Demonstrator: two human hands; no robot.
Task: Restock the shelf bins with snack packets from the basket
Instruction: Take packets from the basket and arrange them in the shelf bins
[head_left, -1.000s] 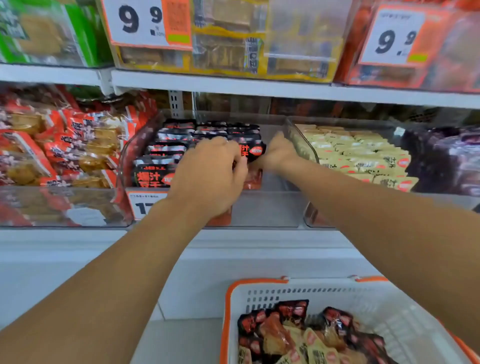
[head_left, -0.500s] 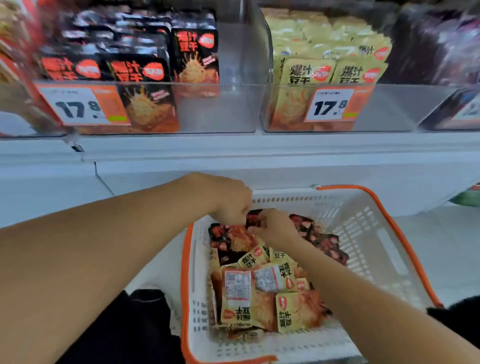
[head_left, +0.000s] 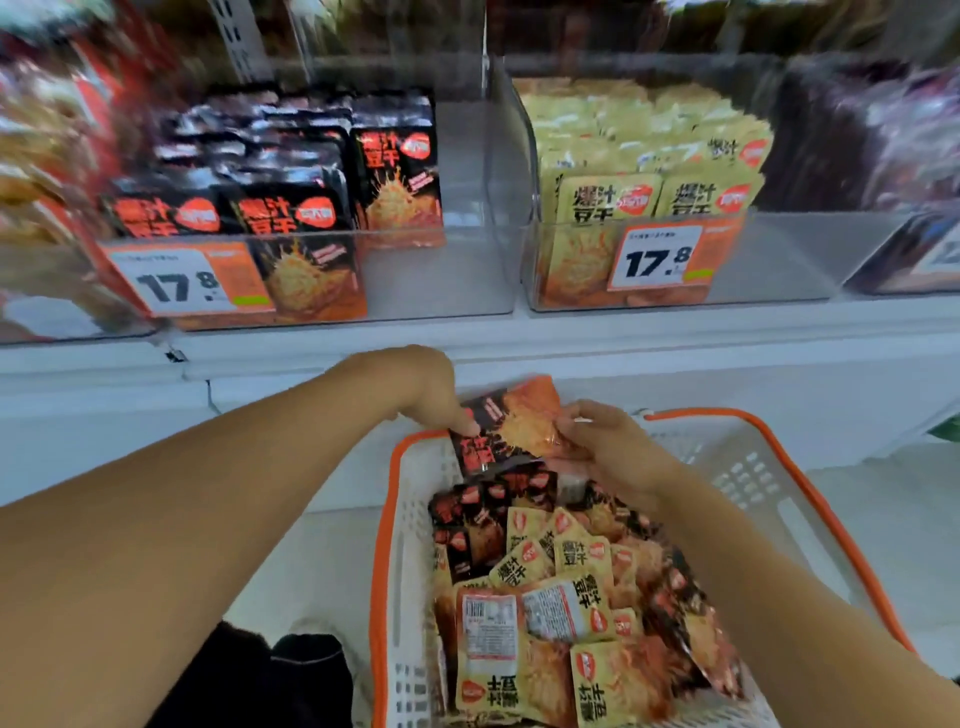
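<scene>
A second ago our hands were up in the black-packet bin (head_left: 311, 218), pressing stock into place; now we have dropped to the basket (head_left: 831, 519) below the shelf and lifted a black packet (head_left: 511, 423) clear of its far rim. Our left hand (head_left: 426, 395) pinches the packet's left edge, fingers curled over it, and our right hand (head_left: 608, 447) grips its right edge, so both hands are closed on the same packet. We judge that one placement is finished and the next load is starting its trip up.

The basket, white with an orange rim, holds a loose heap of black packets toward its far end and yellow packets (head_left: 566, 613) toward us, several lying face down. Above the basket, the black-packet bin carries upright rows on its left and middle, with bare space along its right wall, so it can take more. To the right of that bin, the yellow-packet bin (head_left: 644, 171) looks nearly full. The bins beyond on either side are too blurred to read.
</scene>
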